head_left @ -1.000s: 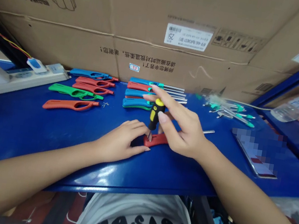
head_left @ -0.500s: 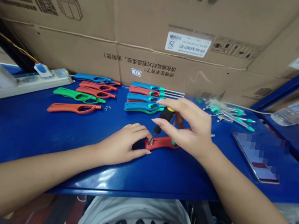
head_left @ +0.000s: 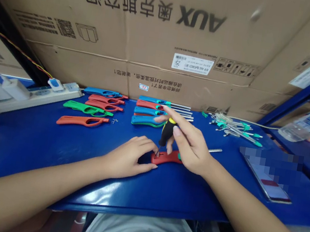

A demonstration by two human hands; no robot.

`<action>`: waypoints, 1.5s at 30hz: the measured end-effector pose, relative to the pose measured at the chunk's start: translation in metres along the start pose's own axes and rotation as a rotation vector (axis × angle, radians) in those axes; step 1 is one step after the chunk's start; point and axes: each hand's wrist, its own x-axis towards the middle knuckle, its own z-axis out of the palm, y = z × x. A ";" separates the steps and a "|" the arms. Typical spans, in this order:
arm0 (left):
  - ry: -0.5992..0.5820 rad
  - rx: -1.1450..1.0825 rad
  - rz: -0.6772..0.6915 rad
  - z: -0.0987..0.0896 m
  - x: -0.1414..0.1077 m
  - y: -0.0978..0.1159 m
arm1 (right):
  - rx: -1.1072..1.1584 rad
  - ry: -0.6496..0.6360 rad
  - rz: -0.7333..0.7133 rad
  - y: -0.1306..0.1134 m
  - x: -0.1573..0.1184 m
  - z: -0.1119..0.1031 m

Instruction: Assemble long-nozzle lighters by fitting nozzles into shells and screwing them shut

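A red gas lighter (head_left: 167,158) lies on the blue table in front of me, its metal tube pointing right. My left hand (head_left: 129,157) grips its rounded end between thumb and fingers. A black and yellow screwdriver (head_left: 166,132) stands nearly upright, slightly tilted, with its tip at that same end of the lighter. My right hand (head_left: 192,147) has its fingers around the screwdriver handle, the index finger stretched along the top. The palm hides the lighter's trigger part. Whether a screw sits under the tip is too small to tell.
Assembled lighters (head_left: 148,121) lie behind my hands. Coloured lighter shells (head_left: 83,121) and small screws (head_left: 115,120) are to the left, near a power strip (head_left: 56,90). Metal tubes with green parts (head_left: 237,128), a phone (head_left: 265,178) and a bottle (head_left: 308,122) are at right.
The right-hand fingers have shifted around the screwdriver handle, from a spread thumb-and-finger grip to straighter fingers. My left hand still holds the lighter. The camera view has tilted upward.
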 end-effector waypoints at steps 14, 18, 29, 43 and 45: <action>0.030 0.536 -0.016 -0.019 -0.001 -0.028 | -0.195 0.050 -0.179 0.001 -0.004 0.002; -0.016 0.559 -0.078 -0.020 0.000 -0.039 | -0.136 0.041 -0.137 -0.002 -0.003 0.002; 0.032 0.540 -0.093 -0.019 0.001 -0.045 | -0.172 0.014 -0.092 0.000 -0.003 0.002; 0.050 0.511 -0.125 -0.017 0.007 -0.044 | -0.202 0.007 -0.138 -0.006 0.003 -0.004; 0.050 0.527 -0.126 -0.017 0.007 -0.043 | -0.152 -0.044 -0.098 -0.006 0.003 -0.005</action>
